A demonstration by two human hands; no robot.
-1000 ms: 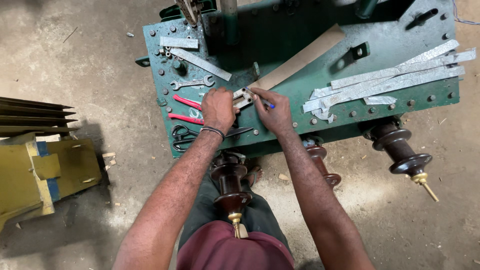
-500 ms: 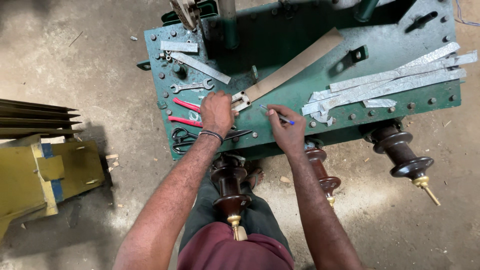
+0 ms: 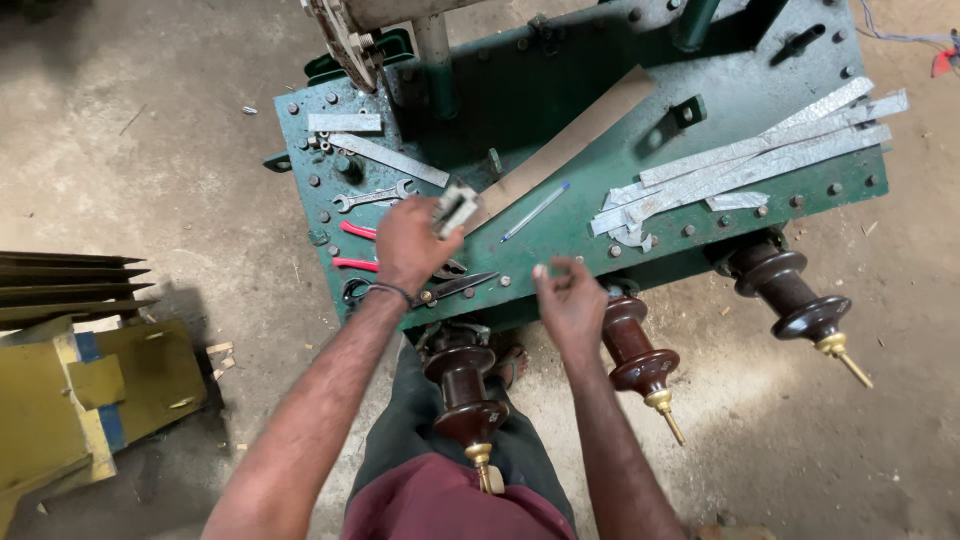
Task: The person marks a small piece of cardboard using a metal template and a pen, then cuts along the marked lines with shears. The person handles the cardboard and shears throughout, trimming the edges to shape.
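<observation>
My left hand holds a small bent grey metal piece just above the green metal tank lid. My right hand hangs near the lid's front edge, fingers loosely apart, holding nothing. A blue pen lies on the lid beside a long brown cardboard strip, apart from both hands. Red-handled pliers and dark snips lie under and beside my left hand.
A spanner and grey metal strips lie at the lid's left; a pile of long grey strips at the right. Three brown porcelain bushings stick out in front. Yellow metal parts sit on the concrete floor.
My right hand has put the blue pen down on the lid and drawn back toward me. My left hand has lifted the small metal piece off the cardboard strip.
</observation>
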